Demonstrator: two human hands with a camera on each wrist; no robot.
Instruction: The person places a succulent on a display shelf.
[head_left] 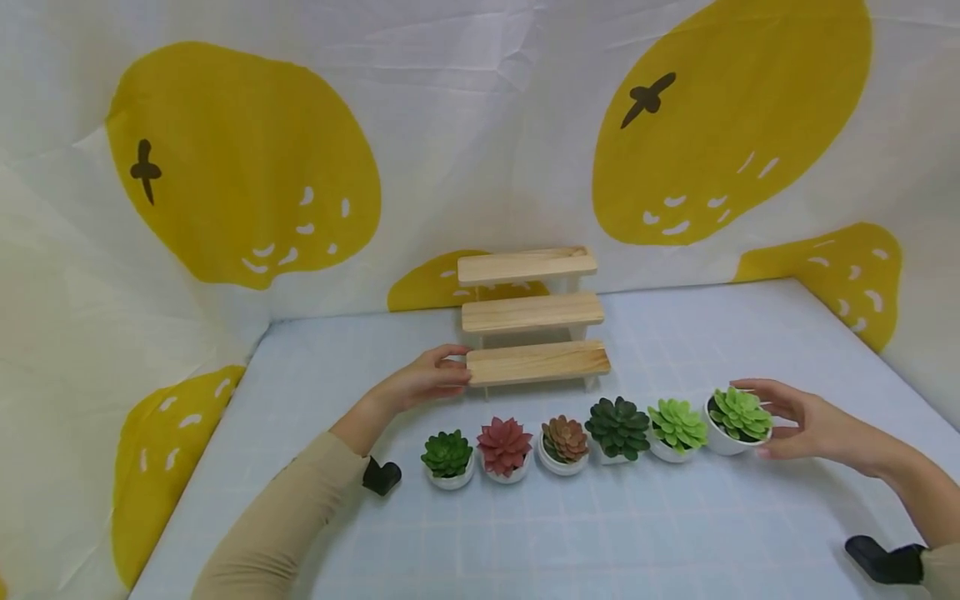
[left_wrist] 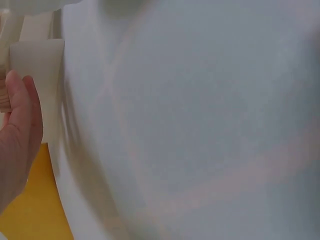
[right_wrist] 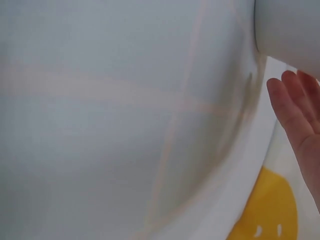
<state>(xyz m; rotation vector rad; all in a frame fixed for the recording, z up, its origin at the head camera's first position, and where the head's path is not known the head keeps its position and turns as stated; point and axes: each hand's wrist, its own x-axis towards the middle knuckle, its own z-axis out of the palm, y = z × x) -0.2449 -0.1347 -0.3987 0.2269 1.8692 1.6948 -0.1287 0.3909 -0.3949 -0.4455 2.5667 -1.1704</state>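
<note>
Head view: on the pale-blue checked cloth, a three-tier wooden stand looks light and stiff; the left hand's extended fingers touch its lowest step. The right hand, fingers apart, flanks the rightmost light-green succulent; its white pot, probably slippery, is best held below the leaves.

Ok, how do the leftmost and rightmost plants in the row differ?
The leftmost plant is deep green; the rightmost plant is pale lime green. The rightmost plant has the right hand close at its side; the leftmost plant has no hand at it. The rightmost plant also looks larger than the leftmost one in the head view. Both are rosettes in white pots.
</note>
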